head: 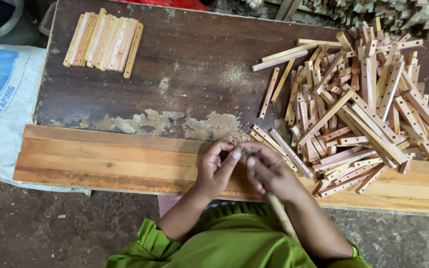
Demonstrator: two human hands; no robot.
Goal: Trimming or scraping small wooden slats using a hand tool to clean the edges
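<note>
My left hand [218, 166] and my right hand [269, 171] meet over the front of the wooden table [175, 74], fingertips together. My right hand grips a long thin wooden stick [280, 213] that runs back toward my body. My left hand pinches near the stick's tip, and what it holds is hidden by the fingers. A small heap of wood shavings [235, 136] lies just beyond my fingers. A large loose pile of drilled wooden slats [358, 104] spreads out to the right of my hands.
A neat row of light wooden slats [104, 42] lies at the table's far left. A lighter plank [100, 159] forms the table's front edge. A white and blue sack [1, 99] lies left of the table. More wood scraps [398, 12] are heaped at the far right.
</note>
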